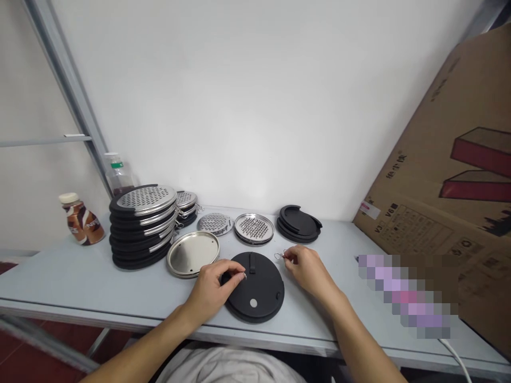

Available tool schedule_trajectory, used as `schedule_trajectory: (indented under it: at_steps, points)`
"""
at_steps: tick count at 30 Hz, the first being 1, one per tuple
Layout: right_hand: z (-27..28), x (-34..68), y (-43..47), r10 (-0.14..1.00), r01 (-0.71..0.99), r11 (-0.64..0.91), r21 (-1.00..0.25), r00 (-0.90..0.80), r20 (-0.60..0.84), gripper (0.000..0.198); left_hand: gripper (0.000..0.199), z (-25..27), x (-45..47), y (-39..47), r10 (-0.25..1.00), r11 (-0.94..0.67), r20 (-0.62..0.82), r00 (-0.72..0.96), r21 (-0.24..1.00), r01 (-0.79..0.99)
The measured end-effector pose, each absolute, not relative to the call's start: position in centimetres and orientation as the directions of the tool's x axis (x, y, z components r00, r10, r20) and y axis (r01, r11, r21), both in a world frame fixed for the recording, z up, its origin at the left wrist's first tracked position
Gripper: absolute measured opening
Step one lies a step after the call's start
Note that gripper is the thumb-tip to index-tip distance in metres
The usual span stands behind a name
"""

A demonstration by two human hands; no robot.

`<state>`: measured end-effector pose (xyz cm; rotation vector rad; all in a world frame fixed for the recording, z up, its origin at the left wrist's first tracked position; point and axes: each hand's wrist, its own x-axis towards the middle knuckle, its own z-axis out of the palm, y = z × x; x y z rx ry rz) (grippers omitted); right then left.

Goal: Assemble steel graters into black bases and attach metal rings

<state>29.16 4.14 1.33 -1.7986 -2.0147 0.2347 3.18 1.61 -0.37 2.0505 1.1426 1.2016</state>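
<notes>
A round black plastic disc lies near the front edge of the table, with a small strap-like tab, a pale dot and a little knob on its face. Over its left side, my left hand is closed in a pinch on a small metal ring. To the right of the disc, my right hand has its fingertips closed around a thin wire clasp at the table surface. Part of that clasp is hidden by the fingers. Beside my left hand sit shallow silver metal lids.
At left stands a tall stack of black-rimmed grater discs, with a smaller stack behind. Loose grater plates and black rings lie at the back. Bottles stand far left; a big carton leans at right.
</notes>
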Motion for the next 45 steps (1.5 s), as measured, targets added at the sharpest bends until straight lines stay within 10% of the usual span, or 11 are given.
schedule_trajectory:
  at_steps: [7,17,45]
  points:
    - [3.2,25.7,3.1,0.956,0.262,0.15,-0.953,-0.283,0.073,0.031,0.007,0.9,3.5,2.4,0.849,-0.528,0.482,0.218,0.762,0.375]
    - [1.4,22.9,3.0,0.932,-0.157,-0.067,-0.985,-0.364,-0.006,0.03,0.011,0.0,3.8,2.6,0.808,-0.59,0.55,0.212,0.757,0.281]
    - [0.6,22.5,1.8,0.957,0.019,0.158,-0.987,-0.248,0.148,0.022,0.012,-0.4,3.6,2.0,0.747,-0.664,0.615,0.251,0.686,0.296]
